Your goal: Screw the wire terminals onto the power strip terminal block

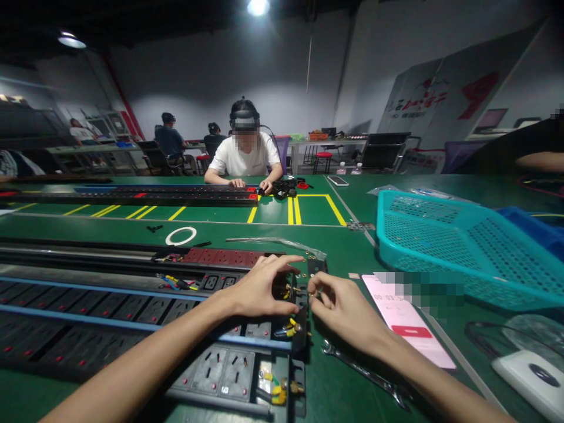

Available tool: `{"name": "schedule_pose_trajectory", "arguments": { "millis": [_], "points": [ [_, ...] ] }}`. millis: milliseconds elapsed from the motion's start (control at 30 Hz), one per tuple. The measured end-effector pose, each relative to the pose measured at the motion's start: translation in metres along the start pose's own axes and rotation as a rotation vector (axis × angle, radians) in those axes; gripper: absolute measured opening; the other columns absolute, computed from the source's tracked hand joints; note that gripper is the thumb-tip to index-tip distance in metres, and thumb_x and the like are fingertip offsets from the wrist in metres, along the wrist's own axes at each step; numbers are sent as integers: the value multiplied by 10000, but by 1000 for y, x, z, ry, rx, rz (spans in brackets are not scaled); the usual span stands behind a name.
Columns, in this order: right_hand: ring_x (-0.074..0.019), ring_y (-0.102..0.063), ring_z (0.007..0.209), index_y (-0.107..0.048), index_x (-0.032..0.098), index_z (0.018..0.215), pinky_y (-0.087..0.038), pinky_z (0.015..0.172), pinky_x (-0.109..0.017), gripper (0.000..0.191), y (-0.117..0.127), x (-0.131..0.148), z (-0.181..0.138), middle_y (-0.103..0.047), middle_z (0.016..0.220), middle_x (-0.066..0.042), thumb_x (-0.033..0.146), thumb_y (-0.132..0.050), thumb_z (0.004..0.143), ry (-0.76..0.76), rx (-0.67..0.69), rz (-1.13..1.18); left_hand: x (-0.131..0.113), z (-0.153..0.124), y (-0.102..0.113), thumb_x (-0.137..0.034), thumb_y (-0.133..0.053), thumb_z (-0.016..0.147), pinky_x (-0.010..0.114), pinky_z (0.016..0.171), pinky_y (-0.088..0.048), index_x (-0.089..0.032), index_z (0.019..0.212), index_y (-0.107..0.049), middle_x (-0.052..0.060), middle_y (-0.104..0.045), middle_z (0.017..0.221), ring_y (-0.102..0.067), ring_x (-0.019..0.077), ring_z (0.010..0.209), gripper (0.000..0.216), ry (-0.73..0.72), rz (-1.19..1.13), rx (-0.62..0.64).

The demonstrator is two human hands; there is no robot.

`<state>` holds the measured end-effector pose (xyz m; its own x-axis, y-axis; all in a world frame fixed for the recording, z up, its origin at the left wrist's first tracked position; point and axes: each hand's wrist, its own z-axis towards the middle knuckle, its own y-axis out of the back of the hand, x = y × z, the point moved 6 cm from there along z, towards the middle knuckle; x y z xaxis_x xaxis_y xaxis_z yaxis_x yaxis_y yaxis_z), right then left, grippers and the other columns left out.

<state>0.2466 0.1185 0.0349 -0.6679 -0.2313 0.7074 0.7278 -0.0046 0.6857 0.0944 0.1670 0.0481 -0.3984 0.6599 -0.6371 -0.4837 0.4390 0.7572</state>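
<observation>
Several long power strips (150, 311) with black sockets lie side by side under my arms. Their ends show yellow-sleeved wires and brass bolts (297, 388). My left hand (264, 288) reaches over the end of a middle strip, its thumb and forefinger spread apart around a brass bolt (296, 288). Just right of that bolt, my right hand (330, 296) is closed in a pinch; whatever is between its fingertips is too small to make out. A steel wrench (365, 373) lies below my right forearm. Small brass pieces (304, 267) lie beyond my hands.
A phone with a pink screen (409, 323) lies right of my hand, with a turquoise basket (462, 247) behind it. A white device (531, 382) sits bottom right. A white ring (181, 236) lies beyond the strips. Across the table, a person (247, 153) handles another strip (198, 197).
</observation>
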Motion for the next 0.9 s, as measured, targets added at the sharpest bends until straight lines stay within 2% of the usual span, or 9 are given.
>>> {"name": "schedule_pose_trajectory", "arguments": {
  "millis": [100, 233, 567, 767, 900],
  "points": [
    [-123, -386, 509, -586, 202, 804, -268, 492, -235, 51, -14, -3, -3, -397, 571, 76, 222, -540, 817, 3, -75, 235, -1, -1, 1, -268, -814, 711, 481, 1071, -319, -281, 1466, -358, 83, -573, 1342, -505, 314, 1236, 882, -8, -15, 7],
    [-134, -401, 532, -613, 200, 876, -309, 508, -242, 144, -26, -14, -7, -432, 617, 58, 335, -565, 862, 3, -139, 371, -4, -1, 2, -280, -767, 733, 470, 1058, -333, -273, 1428, -412, 61, -594, 1321, -491, 307, 1205, 781, -31, 33, 20],
    [-129, -438, 514, -658, 189, 869, -325, 506, -238, 137, -31, -24, -8, -472, 584, 60, 323, -634, 858, 9, -202, 413, -4, -1, -1, -285, -781, 750, 479, 1074, -334, -263, 1407, -447, 68, -568, 1333, -477, 299, 1207, 738, -39, 85, 7],
    [-131, -440, 502, -678, 182, 873, -317, 488, -238, 151, -31, -26, -7, -474, 564, 60, 326, -634, 860, 11, -231, 405, -4, 0, 0, -301, -814, 720, 464, 1042, -374, -250, 1353, -524, 80, -582, 1286, -472, 312, 1208, 698, -28, 92, 5],
    [-130, -452, 533, -681, 188, 869, -340, 510, -247, 141, -29, -24, -6, -565, 701, 17, 325, -646, 865, 43, -235, 384, -2, 0, 0, -323, -836, 708, 463, 1023, -393, -247, 1315, -561, 84, -590, 1228, -486, 311, 1178, 671, -24, 109, -11]
  ]
}}
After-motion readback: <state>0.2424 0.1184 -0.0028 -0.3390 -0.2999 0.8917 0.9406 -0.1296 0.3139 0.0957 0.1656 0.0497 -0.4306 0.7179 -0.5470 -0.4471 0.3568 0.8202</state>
